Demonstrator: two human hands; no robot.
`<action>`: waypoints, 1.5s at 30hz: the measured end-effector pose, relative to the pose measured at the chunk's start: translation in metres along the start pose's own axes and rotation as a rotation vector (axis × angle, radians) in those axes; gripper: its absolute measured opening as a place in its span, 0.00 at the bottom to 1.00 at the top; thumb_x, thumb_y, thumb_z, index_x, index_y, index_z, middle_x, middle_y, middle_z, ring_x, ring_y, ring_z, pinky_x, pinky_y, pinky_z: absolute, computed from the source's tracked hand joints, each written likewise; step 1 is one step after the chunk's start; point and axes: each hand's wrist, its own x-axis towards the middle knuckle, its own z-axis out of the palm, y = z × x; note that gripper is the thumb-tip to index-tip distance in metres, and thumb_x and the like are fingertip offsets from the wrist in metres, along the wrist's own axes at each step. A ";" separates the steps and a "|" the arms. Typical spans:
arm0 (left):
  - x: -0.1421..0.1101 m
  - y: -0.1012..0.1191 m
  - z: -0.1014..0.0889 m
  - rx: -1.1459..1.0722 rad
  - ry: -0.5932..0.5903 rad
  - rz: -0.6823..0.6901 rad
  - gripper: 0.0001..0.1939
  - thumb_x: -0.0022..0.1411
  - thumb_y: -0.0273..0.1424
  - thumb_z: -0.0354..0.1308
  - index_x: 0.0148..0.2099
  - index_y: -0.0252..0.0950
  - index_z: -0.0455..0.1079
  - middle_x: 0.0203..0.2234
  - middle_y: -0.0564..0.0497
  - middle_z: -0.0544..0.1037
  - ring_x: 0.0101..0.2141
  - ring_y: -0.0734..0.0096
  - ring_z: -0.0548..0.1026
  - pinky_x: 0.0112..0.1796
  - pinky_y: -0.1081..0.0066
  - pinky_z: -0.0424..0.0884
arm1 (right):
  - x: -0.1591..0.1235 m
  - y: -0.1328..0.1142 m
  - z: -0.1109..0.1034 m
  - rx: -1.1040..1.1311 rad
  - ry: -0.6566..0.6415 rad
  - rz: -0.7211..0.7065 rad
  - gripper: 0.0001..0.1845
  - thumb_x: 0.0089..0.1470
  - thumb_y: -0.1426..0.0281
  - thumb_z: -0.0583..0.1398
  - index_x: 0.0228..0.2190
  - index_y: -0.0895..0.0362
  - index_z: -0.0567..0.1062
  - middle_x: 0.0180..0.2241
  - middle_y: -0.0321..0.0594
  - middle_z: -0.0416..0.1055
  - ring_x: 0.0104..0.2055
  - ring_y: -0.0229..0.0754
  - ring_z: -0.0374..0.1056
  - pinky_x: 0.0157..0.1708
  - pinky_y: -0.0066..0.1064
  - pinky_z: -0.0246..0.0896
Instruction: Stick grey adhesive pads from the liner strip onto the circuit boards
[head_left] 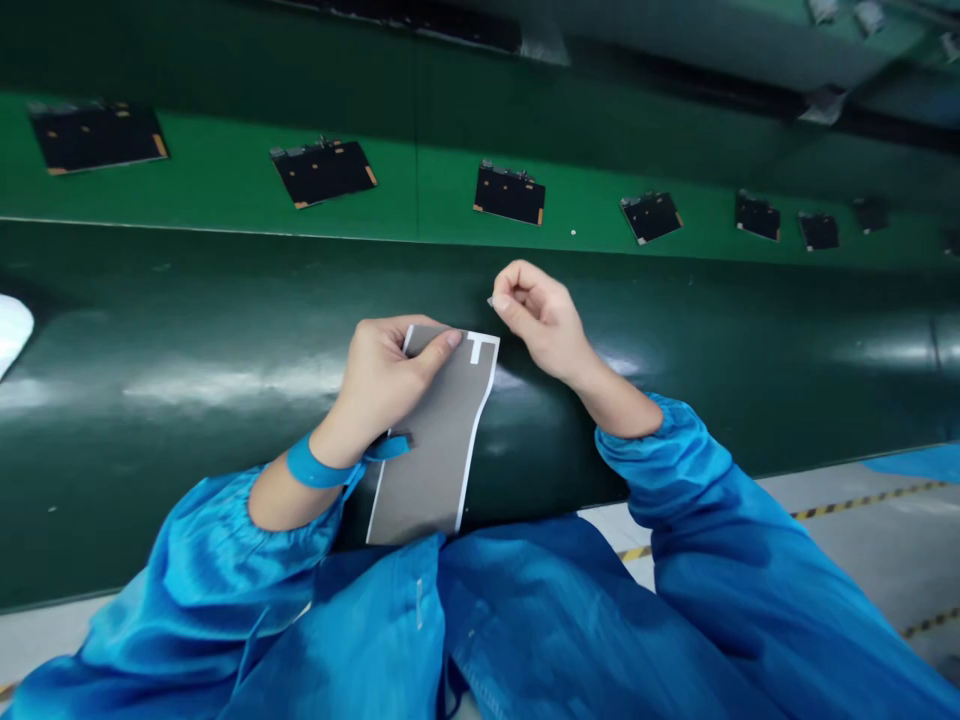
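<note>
My left hand point(390, 370) is closed on the upper end of a grey sticker sheet point(435, 450) with white edges, thumb on top and fingers behind. A white patch shows at the sheet's top right corner. The sheet slopes down toward my lap, its right edge slightly curved. Up and to the right of it, apart from the sheet, my right hand point(541, 315) is closed in a pinch. A tiny pale piece point(491, 300) sticks out between thumb and forefinger, too small to make out in detail. A blue band point(322, 465) circles my left wrist.
Beyond the dark green worktop point(225, 300) runs a brighter green strip point(420, 215) carrying several black panels with orange corners, such as one panel point(510, 195) straight ahead. A white object point(11, 330) is cut off at the left edge.
</note>
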 end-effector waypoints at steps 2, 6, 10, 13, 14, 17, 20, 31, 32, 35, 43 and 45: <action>0.000 0.001 0.000 -0.015 -0.017 -0.006 0.11 0.62 0.40 0.68 0.32 0.38 0.83 0.23 0.51 0.80 0.23 0.69 0.72 0.23 0.72 0.63 | 0.027 0.012 -0.021 -0.085 0.024 -0.022 0.22 0.68 0.48 0.61 0.34 0.52 0.65 0.31 0.35 0.61 0.33 0.40 0.60 0.34 0.33 0.62; 0.001 -0.001 0.000 -0.046 -0.053 0.013 0.12 0.61 0.42 0.68 0.32 0.39 0.82 0.23 0.50 0.81 0.24 0.67 0.74 0.23 0.71 0.65 | 0.095 0.039 -0.060 -0.401 -0.018 -0.051 0.19 0.65 0.55 0.67 0.31 0.52 0.67 0.30 0.36 0.64 0.35 0.43 0.61 0.41 0.37 0.65; 0.002 -0.003 -0.001 -0.084 -0.071 0.047 0.12 0.61 0.42 0.69 0.32 0.40 0.83 0.24 0.50 0.82 0.24 0.66 0.75 0.22 0.71 0.66 | 0.137 0.050 -0.069 -0.651 -0.164 0.010 0.12 0.62 0.73 0.65 0.28 0.53 0.69 0.29 0.38 0.69 0.34 0.43 0.63 0.42 0.38 0.64; 0.003 -0.003 -0.001 -0.094 -0.075 0.057 0.12 0.61 0.42 0.69 0.31 0.41 0.83 0.23 0.50 0.82 0.23 0.66 0.75 0.22 0.71 0.66 | 0.144 0.049 -0.066 -0.742 -0.221 0.063 0.10 0.58 0.78 0.63 0.27 0.54 0.71 0.28 0.39 0.71 0.32 0.42 0.64 0.39 0.37 0.62; 0.003 -0.003 -0.001 -0.096 -0.077 0.057 0.12 0.61 0.42 0.69 0.31 0.41 0.83 0.23 0.50 0.82 0.23 0.66 0.75 0.21 0.71 0.66 | 0.143 0.049 -0.066 -0.759 -0.229 0.070 0.10 0.57 0.79 0.63 0.27 0.54 0.72 0.28 0.39 0.72 0.32 0.43 0.64 0.38 0.37 0.62; 0.003 -0.003 -0.001 -0.099 -0.089 0.051 0.12 0.61 0.42 0.69 0.31 0.40 0.83 0.23 0.50 0.82 0.23 0.66 0.75 0.21 0.71 0.66 | 0.140 0.051 -0.070 -0.785 -0.224 0.065 0.08 0.57 0.77 0.62 0.28 0.54 0.72 0.27 0.40 0.72 0.31 0.43 0.64 0.38 0.38 0.63; 0.002 -0.003 -0.001 -0.100 -0.096 0.047 0.12 0.61 0.42 0.69 0.31 0.41 0.83 0.24 0.49 0.82 0.24 0.65 0.76 0.22 0.71 0.67 | 0.138 0.054 -0.076 -0.799 -0.209 0.056 0.06 0.58 0.75 0.62 0.29 0.54 0.72 0.26 0.39 0.70 0.31 0.44 0.64 0.38 0.38 0.64; 0.002 -0.004 -0.002 -0.082 -0.101 0.054 0.12 0.62 0.42 0.68 0.32 0.41 0.83 0.24 0.49 0.82 0.24 0.65 0.76 0.22 0.70 0.67 | 0.128 0.056 -0.096 -0.823 -0.194 0.067 0.08 0.55 0.76 0.62 0.28 0.53 0.69 0.26 0.40 0.69 0.32 0.45 0.63 0.38 0.38 0.61; 0.002 -0.004 -0.002 -0.082 -0.102 0.052 0.12 0.62 0.42 0.68 0.32 0.41 0.83 0.24 0.49 0.82 0.24 0.64 0.76 0.22 0.70 0.67 | 0.127 0.056 -0.098 -0.828 -0.191 0.070 0.09 0.55 0.77 0.62 0.28 0.53 0.69 0.26 0.40 0.69 0.32 0.45 0.63 0.38 0.38 0.62; 0.002 -0.004 -0.002 -0.085 -0.105 0.048 0.12 0.62 0.42 0.68 0.31 0.41 0.83 0.24 0.49 0.82 0.24 0.64 0.76 0.22 0.70 0.67 | 0.124 0.058 -0.103 -0.840 -0.183 0.076 0.09 0.55 0.78 0.61 0.29 0.53 0.68 0.27 0.41 0.69 0.33 0.46 0.64 0.41 0.40 0.63; 0.003 -0.006 0.000 -0.090 -0.073 0.048 0.11 0.61 0.42 0.69 0.32 0.41 0.84 0.25 0.49 0.83 0.25 0.65 0.76 0.23 0.70 0.66 | 0.113 0.069 -0.111 -0.969 0.038 0.066 0.09 0.60 0.73 0.66 0.35 0.56 0.69 0.42 0.47 0.72 0.41 0.47 0.69 0.47 0.42 0.65; 0.003 -0.006 -0.001 -0.087 -0.042 0.043 0.11 0.61 0.41 0.69 0.32 0.41 0.83 0.25 0.49 0.83 0.25 0.65 0.76 0.23 0.70 0.66 | 0.099 0.057 -0.102 -0.951 0.140 0.010 0.11 0.60 0.70 0.67 0.40 0.58 0.70 0.47 0.49 0.70 0.42 0.45 0.69 0.46 0.40 0.64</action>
